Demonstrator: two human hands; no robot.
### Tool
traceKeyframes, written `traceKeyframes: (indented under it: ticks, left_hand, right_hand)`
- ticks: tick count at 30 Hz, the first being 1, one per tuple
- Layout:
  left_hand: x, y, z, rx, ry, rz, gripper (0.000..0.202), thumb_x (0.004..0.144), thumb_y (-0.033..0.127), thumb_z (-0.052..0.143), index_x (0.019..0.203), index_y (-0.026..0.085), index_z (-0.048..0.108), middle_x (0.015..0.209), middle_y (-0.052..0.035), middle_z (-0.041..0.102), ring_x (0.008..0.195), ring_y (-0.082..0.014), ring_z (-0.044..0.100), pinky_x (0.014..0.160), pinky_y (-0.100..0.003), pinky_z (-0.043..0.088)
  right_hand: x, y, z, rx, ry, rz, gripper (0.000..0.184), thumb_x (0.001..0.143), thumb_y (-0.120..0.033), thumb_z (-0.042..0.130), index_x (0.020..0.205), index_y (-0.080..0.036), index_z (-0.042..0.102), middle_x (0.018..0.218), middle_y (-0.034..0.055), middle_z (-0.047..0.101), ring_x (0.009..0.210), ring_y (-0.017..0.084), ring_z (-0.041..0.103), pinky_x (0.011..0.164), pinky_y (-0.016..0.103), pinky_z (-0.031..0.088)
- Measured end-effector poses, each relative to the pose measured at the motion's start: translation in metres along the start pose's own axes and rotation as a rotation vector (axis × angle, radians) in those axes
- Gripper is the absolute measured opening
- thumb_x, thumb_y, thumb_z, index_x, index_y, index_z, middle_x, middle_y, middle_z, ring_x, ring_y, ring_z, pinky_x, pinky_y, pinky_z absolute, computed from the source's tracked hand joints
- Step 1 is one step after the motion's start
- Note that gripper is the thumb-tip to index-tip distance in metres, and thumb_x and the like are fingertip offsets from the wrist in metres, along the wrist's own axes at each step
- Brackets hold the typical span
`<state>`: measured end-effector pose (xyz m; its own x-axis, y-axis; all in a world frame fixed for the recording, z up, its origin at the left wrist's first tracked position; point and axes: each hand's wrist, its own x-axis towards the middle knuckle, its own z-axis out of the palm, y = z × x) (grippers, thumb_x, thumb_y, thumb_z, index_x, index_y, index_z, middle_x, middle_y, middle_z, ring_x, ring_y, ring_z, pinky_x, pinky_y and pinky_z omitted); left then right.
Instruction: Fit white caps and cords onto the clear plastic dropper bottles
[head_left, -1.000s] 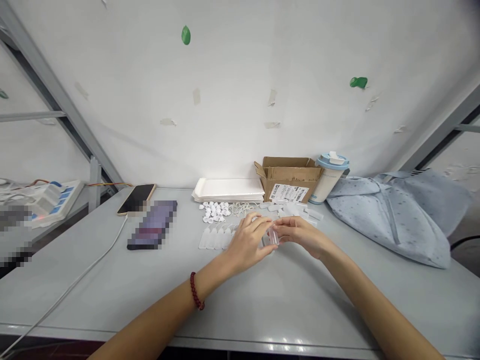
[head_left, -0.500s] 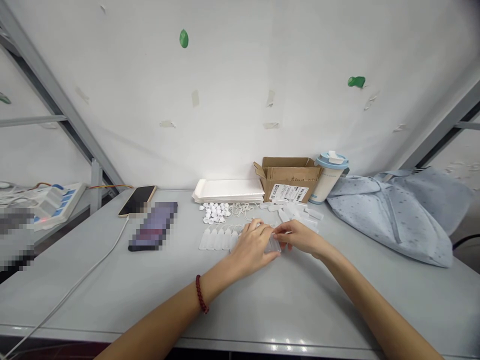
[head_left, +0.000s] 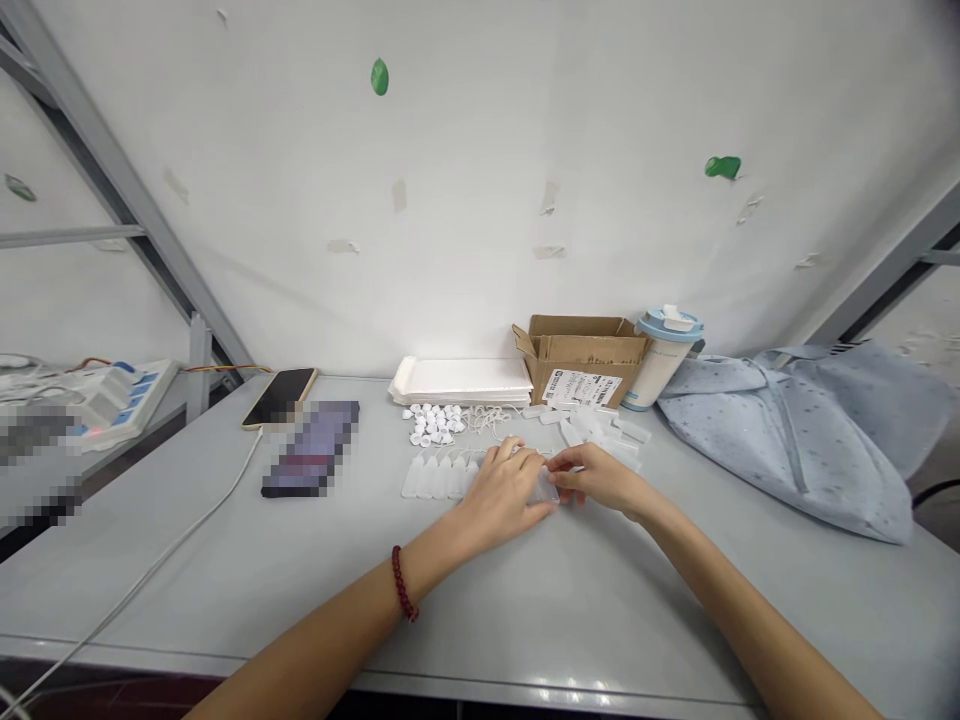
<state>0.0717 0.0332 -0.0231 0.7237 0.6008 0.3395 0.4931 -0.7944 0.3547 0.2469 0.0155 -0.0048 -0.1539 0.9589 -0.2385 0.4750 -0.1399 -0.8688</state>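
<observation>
Clock centred between the hands, twelve toward the wall. Nearest, at six, the front edge of a smooth grey table point(head_left: 562, 655); at eight, a dark red beaded bracelet point(head_left: 403, 583) around the left wrist. At nine, the left hand point(head_left: 499, 505), palm down across a side-by-side row of translucent white plastic tubes point(head_left: 435, 478), thumb spread from the fingers; impossible to tell whether gripping anything beneath. At three, the right hand point(head_left: 600, 478), fingers bent and narrow, tips at the row's right end; pinching or merely touching, impossible to tell.

Row running nine to three, each tube's long axis near six to twelve, tapered ends toward twelve. Rightmost visible tube point(head_left: 543, 489) right at the centre: toward nine from the right hand, toward three from the left; partly under the left hand, right fingertips close against the outer side.

Farther out, at ten, small white plastic caps point(head_left: 431, 425); at eleven, tangled white string point(head_left: 486, 422); at one, scattered loose translucent tubes point(head_left: 570, 432). Beyond, at eleven, a stack of flat white packets point(head_left: 461, 380); past twelve, an open brown cardboard box point(head_left: 581, 350); toward one, a cream cup with a light-blue lid point(head_left: 658, 368).
</observation>
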Motion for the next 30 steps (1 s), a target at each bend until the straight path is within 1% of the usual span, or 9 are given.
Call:
traceKeyframes:
  ticks: [9,12,15,17,20,23,25,27,30]
  left_hand:
    - [0.000,-0.001,-0.002,0.000,-0.028,0.000,0.036,0.075,0.034,0.063,0.105,0.018,0.050,0.108,-0.0082,0.059,0.114,-0.0306,0.040,0.087,-0.045,0.039]
    - [-0.001,0.000,-0.003,-0.005,-0.021,0.010,0.037,0.075,0.039,0.062,0.103,0.018,0.051,0.107,-0.0085,0.059,0.111,-0.0299,0.042,0.086,-0.045,0.040]
    - [-0.001,0.000,-0.005,-0.017,-0.003,0.014,0.037,0.078,0.045,0.058,0.103,0.018,0.052,0.105,-0.0092,0.059,0.111,-0.0289,0.042,0.086,-0.044,0.040]
    - [0.000,-0.002,-0.007,-0.026,0.024,-0.001,0.035,0.082,0.045,0.052,0.103,0.017,0.053,0.105,-0.0087,0.060,0.111,-0.0281,0.042,0.087,-0.043,0.040]
    - [0.004,-0.012,-0.012,-0.008,0.096,-0.048,0.032,0.088,0.041,0.043,0.102,0.016,0.055,0.104,-0.0081,0.060,0.112,-0.0266,0.041,0.091,-0.043,0.038]
    - [0.007,-0.030,-0.017,0.048,0.167,-0.146,0.030,0.090,0.037,0.039,0.100,0.015,0.057,0.108,-0.0094,0.059,0.112,-0.0267,0.040,0.092,-0.044,0.037]
    - [0.008,-0.043,-0.019,0.079,0.183,-0.212,0.031,0.091,0.035,0.036,0.100,0.015,0.058,0.110,-0.0100,0.058,0.115,-0.0273,0.038,0.092,-0.045,0.036]
    - [0.007,-0.053,-0.019,0.097,0.170,-0.247,0.033,0.091,0.035,0.034,0.099,0.016,0.059,0.110,-0.0094,0.058,0.116,-0.0277,0.038,0.093,-0.046,0.035]
    - [0.006,-0.063,-0.017,0.106,0.139,-0.268,0.034,0.091,0.038,0.034,0.098,0.016,0.059,0.110,-0.0087,0.058,0.116,-0.0293,0.038,0.092,-0.047,0.035]
  right_hand:
    - [0.000,0.001,-0.002,-0.038,0.001,0.019,0.016,0.072,-0.028,0.059,0.070,-0.014,0.067,0.060,0.0026,0.064,0.055,0.014,0.060,0.047,0.023,0.045]
    - [-0.001,-0.001,-0.002,-0.043,0.005,0.020,0.017,0.072,-0.029,0.060,0.071,-0.014,0.068,0.057,0.0019,0.062,0.054,0.014,0.060,0.046,0.023,0.045]
    - [-0.001,-0.003,-0.002,-0.062,0.008,0.013,0.018,0.072,-0.029,0.059,0.068,-0.014,0.067,0.057,0.0022,0.062,0.053,0.014,0.060,0.044,0.022,0.044]
    - [-0.001,-0.004,-0.004,-0.093,0.018,0.019,0.020,0.074,-0.030,0.057,0.066,-0.013,0.065,0.058,0.0030,0.063,0.054,0.014,0.061,0.044,0.021,0.044]
    - [0.000,-0.004,-0.009,-0.253,0.118,-0.011,0.025,0.077,-0.032,0.052,0.064,-0.014,0.064,0.059,0.0041,0.064,0.051,0.014,0.061,0.043,0.022,0.044]
    - [0.003,0.001,-0.015,-0.425,0.299,-0.088,0.026,0.081,-0.032,0.047,0.068,-0.015,0.063,0.058,0.0035,0.064,0.051,0.015,0.059,0.047,0.024,0.044]
    - [0.008,0.006,-0.019,-0.501,0.410,-0.134,0.024,0.082,-0.029,0.044,0.077,-0.016,0.063,0.067,0.0050,0.065,0.062,0.018,0.060,0.057,0.028,0.046]
    - [0.013,0.012,-0.020,-0.590,0.495,-0.188,0.023,0.083,-0.025,0.043,0.087,-0.017,0.064,0.085,0.0090,0.065,0.081,0.023,0.058,0.070,0.033,0.044]
    - [0.018,0.019,-0.019,-0.755,0.525,-0.264,0.025,0.083,-0.020,0.044,0.097,-0.017,0.064,0.103,0.0127,0.060,0.100,0.028,0.050,0.082,0.039,0.039]
